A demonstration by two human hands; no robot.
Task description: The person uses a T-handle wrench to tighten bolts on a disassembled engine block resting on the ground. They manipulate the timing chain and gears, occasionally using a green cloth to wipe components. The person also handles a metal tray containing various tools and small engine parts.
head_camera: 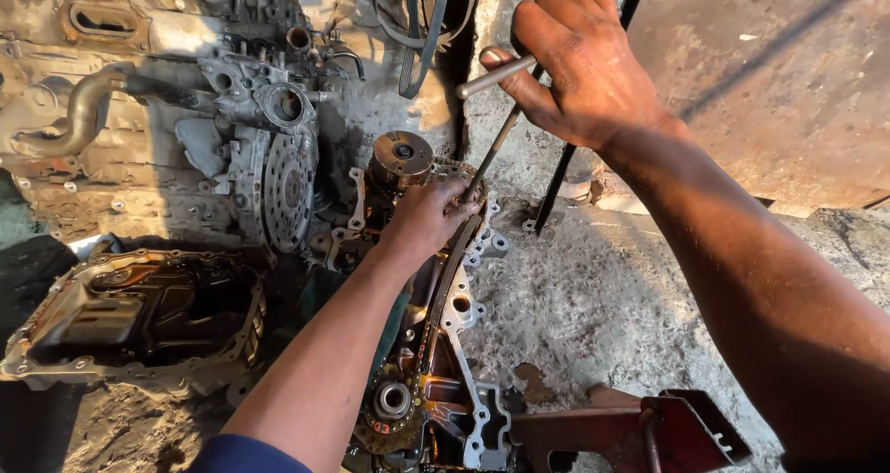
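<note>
From the head camera, two bare hands work over one engine block [436,343] that lies on a rough concrete floor [593,306], its timing side facing up. The right hand [579,60] is clenched around the cross handle of one T-bar wrench [491,144]; the handle's steel end sticks out past the thumb, and the thin shaft slants down and left to the top of the engine. The left hand [428,215] rests on the upper end of the engine, fingers curled over the spot where the wrench shaft meets it; whether this grip closes on the shaft tip or only steadies it cannot be told.

One timing chain [443,287] runs down the face of the engine, from under the left hand to one lower sprocket [391,401]. Just above the left hand stands one round cam gear [400,158], brownish with a dark centre.

To the left, one oily sump pan [139,320] lies open side up. Behind it, one gearbox housing [269,148] leans by the wall, with one bent exhaust pipe [79,111] further left. One belt [422,28] hangs at the top centre. One red metal bracket [640,431] lies at the bottom right, just beside the engine. No packages, labels or signs show clearly.
</note>
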